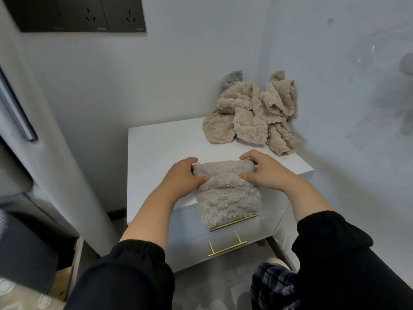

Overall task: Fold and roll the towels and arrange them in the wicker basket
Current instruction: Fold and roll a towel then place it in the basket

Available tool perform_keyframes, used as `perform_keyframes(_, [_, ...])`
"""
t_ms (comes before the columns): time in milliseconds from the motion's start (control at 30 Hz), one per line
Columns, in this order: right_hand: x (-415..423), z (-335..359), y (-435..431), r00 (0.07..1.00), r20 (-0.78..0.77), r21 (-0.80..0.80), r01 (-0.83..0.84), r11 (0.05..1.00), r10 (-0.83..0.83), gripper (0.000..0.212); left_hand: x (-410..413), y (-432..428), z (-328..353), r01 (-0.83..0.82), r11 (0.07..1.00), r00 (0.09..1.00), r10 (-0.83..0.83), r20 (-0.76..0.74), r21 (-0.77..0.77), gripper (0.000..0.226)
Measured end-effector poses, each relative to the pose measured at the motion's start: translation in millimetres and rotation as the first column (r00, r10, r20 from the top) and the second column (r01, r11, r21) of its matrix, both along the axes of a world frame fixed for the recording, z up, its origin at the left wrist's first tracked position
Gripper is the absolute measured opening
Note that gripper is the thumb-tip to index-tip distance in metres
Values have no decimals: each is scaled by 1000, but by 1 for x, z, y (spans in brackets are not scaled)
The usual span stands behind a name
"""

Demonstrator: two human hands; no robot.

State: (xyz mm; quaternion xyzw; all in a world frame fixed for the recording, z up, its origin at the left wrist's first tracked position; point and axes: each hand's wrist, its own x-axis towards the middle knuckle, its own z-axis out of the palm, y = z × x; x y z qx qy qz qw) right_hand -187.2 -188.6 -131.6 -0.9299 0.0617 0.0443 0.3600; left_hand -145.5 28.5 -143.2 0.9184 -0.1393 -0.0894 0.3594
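Observation:
A folded grey-beige fluffy towel (229, 195) lies on the white nightstand (161, 146), its near end hanging over the front edge. Its far end is rolled into a short tube. My left hand (181, 175) grips the left end of that roll, fingers curled over the top. My right hand (263, 171) grips the right end, thumb on the near side. A heap of unfolded beige towels (252, 115) sits at the nightstand's back right corner against the wall. No wicker basket is in view.
A grey cloth (232, 79) pokes up behind the heap. The nightstand has two drawers with brass handles (228, 248). Walls close in behind and on the right. A rounded white column (55, 130) stands at the left, wall sockets (89, 14) above.

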Motion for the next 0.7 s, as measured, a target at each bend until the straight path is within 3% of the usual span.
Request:
perform_keyframes(167, [5,3,-3,1000,-3,33,14,999,-13,58,8,-2,1,-58,991,994,46,-99,-121,30])
perform_keyframes(300, [10,3,-5,997,-71,24,-25,999,26,26,8,-5,0,-66,991,998,64,-22,-117,25])
perform_keyframes(367, [12,4,-4,999,-47,-5,-20,1000,19,31,8,-6,-1,-73,988,997,76,20,-137,21])
perform_keyframes(500, [14,1,7,980,180,58,79,995,-89,21,12,-11,-4,-160,962,974,190,120,-223,20])
perform_keyframes(600, [16,-3,15,913,390,19,118,993,-116,26,13,-15,-5,-183,938,933,260,248,-294,22])
perform_keyframes(700, [17,-7,18,874,472,-74,170,983,-115,28,14,-20,-9,-164,950,892,257,371,-265,25])
